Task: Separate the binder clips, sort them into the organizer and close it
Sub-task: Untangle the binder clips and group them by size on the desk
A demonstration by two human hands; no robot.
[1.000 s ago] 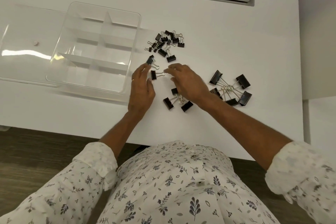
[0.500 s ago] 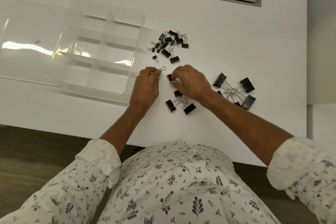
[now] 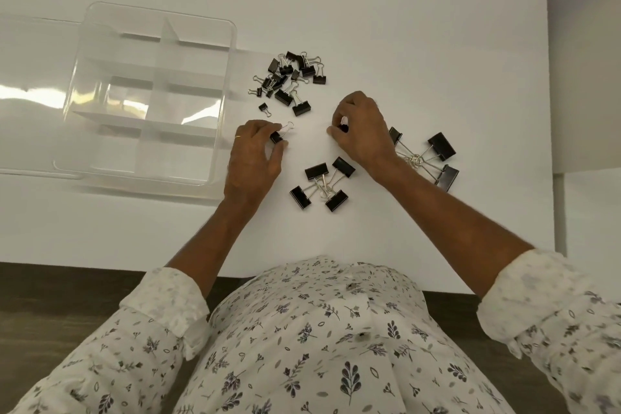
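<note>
Separating step: left hand [image 3: 253,158] pinches a small clip [image 3: 277,137], right hand [image 3: 361,131] pinches another [image 3: 343,127]. Next, I'd judge, drop each into the organizer [image 3: 148,94].

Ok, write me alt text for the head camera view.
A person's left hand pinches a small black binder clip and the right hand grips a second clip. Clumps of clips lie on the white table, beside an open clear organizer.

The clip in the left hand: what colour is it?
The clip has a black body and a silver wire handle; the head view shows it best.
</note>
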